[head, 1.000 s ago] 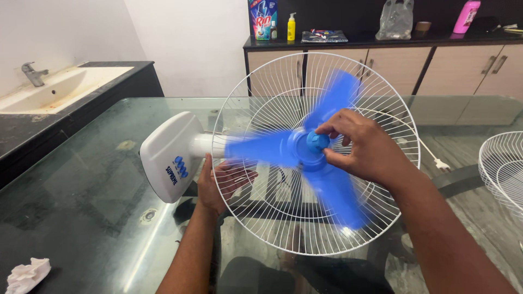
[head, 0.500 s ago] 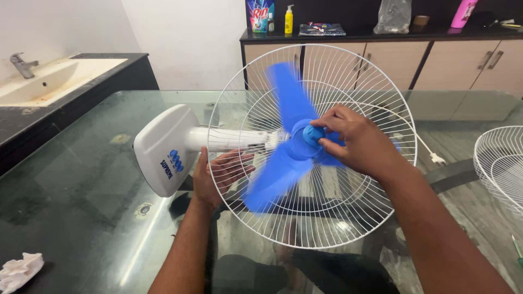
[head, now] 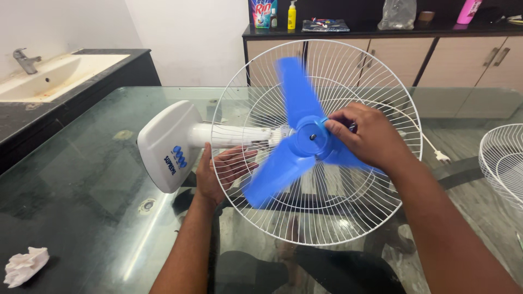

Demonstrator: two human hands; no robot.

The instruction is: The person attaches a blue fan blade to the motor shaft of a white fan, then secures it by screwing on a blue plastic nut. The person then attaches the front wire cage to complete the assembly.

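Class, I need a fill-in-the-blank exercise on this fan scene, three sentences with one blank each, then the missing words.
1. The fan blades are coloured ____.
2. The left hand is behind the white wire ____, under the motor housing.
3. The right hand rests at the blade hub, and the fan lies on a ____ table.

Missing words: blue; guard; glass

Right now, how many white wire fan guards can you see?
2. One round white wire guard stands behind the blue blades at the middle, steadied by the left hand. Another lies at the right edge, partly cut off.
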